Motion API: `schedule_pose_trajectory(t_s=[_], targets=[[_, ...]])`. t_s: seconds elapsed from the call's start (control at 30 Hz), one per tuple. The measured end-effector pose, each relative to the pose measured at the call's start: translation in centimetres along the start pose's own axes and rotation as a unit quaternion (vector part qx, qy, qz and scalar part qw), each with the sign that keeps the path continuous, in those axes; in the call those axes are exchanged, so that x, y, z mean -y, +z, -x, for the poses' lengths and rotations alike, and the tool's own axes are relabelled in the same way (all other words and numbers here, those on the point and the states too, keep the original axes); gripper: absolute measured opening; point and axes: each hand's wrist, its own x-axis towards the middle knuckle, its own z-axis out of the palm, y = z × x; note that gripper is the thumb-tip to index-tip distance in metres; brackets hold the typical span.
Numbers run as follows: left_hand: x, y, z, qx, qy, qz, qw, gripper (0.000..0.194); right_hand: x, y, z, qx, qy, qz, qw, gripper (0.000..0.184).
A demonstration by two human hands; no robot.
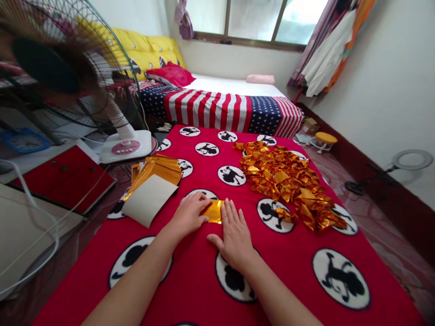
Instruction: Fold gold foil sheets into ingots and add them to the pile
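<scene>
Gold foil [215, 212] lies on the red cloth [190, 280] between our hands. Our right hand [234, 233] lies flat at its right edge, fingers together, thumb apart; our left hand [192, 213] curls at its left edge, whether pinching we cannot tell. We'd best press evenly. Sheets [166, 167] sit left; a loose piece [285, 215] before the right-hand pile [278, 174] might hinder us.

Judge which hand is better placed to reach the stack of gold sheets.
Left hand, probably: it rests at the left end of the gold strip, nearer the stack of gold sheets. The right hand lies flat at the right end, farther away.
</scene>
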Motion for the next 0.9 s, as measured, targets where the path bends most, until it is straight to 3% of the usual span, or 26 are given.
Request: schedule_pose_trajectory(t_s=[0.07,0.13,0.2,0.23,0.4,0.57,0.9], targets=[[-2.3,0.3,-0.6,-0.035,-0.025,-0.008,0.999,0.039,0.1,0.4,0.0,-0.013,-0.001,-0.005,1.0,0.09],[-4.8,1.3,-1.3,-0.043,0.005,0.077,0.996,0.059,0.2,1.2,0.0,-0.035,-0.006,-0.018,0.999,0.079],[-6.6,3.0,-1.9,-0.006,0.058,0.157,0.986,0.076,0.1,2.1,0.0,-0.058,-0.003,-0.034,0.998,0.064],[-7.0,3.8,-2.2,0.016,0.073,0.175,0.982,0.075,0.1,2.4,0.0,-0.071,0.006,-0.04,0.997,0.058],[-5.4,6.1,-2.8,0.05,0.088,0.149,0.984,0.068,0.1,2.0,0.1,-0.061,-0.02,-0.046,0.997,0.057],[-4.0,5.7,-2.7,0.059,0.09,0.125,0.986,0.069,0.3,0.4,0.1,-0.042,-0.015,-0.024,0.999,0.064],[-3.1,6.2,-2.0,0.003,0.103,0.009,0.995,0.067,0.5,0.1,0.0,-0.004,-0.013,0.004,1.0,0.076]])
